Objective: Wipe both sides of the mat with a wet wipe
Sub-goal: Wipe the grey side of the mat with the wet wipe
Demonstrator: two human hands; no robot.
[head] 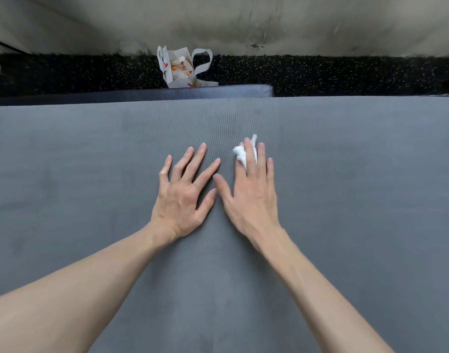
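Note:
A grey ribbed mat (345,200) lies flat and fills most of the view. My left hand (183,192) rests on it with fingers spread and straight, palm down. Just to its right, my right hand (251,192) lies flat on the mat with straight fingers, pressing a crumpled white wet wipe (241,154) under its fingertips. Part of the wipe sticks out past the fingers. The two thumbs nearly touch.
Behind the mat's far edge lies a darker mat section (218,92) on black speckled flooring (358,75). A white plastic bag (182,68) with scraps inside stands on it against a grey scuffed wall (243,24).

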